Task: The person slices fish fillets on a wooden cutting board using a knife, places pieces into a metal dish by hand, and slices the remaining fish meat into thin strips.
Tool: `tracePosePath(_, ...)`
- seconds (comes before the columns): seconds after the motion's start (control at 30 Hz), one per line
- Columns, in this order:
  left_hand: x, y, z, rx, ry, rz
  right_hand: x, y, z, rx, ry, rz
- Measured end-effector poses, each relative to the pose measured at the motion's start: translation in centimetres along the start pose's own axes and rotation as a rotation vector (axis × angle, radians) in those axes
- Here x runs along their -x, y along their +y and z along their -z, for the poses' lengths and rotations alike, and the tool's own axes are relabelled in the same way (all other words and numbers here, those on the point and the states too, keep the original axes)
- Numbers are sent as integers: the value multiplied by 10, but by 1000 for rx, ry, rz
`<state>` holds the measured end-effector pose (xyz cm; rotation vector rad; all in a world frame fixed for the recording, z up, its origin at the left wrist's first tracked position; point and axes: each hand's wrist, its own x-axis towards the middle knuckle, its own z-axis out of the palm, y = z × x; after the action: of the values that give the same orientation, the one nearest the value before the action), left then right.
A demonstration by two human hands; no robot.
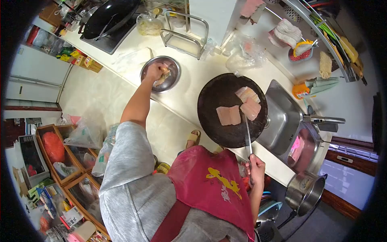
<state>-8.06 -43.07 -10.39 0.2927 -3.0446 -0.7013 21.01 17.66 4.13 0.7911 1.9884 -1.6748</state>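
My left hand (155, 71) reaches into a steel bowl (176, 80) on the counter. Pale pinkish pieces (162, 80) lie under the fingers there; whether the fingers grip one is unclear. My right hand (256, 166) is closed around the handle of a knife (248, 135). Its blade points away from me over a round dark cutting board (213, 90), the tip close to the meat. Several pale pink slabs, which look like fish, rest on the board: a flat one (228, 115) on the left, and a piece (250, 109) overlapping another (246, 94) on the right.
A steel sink (278, 105) with a faucet (324, 119) adjoins the board's right side. Beyond the bowl stand a metal rack (183, 36) and a black wok (111, 18) on a stove. Plastic bags (248, 56) lie behind the board. A steel pot (302, 193) sits at lower right.
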Motion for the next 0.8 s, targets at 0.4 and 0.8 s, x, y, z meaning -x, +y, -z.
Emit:
tracePosePath(0.4,62,26,69,1851,-312,179,5,-5,-11,30,4,-3)
tracePosePath(0.8,82,44,83,1922,-368,197,6,-9,-9,81,-3,-7)
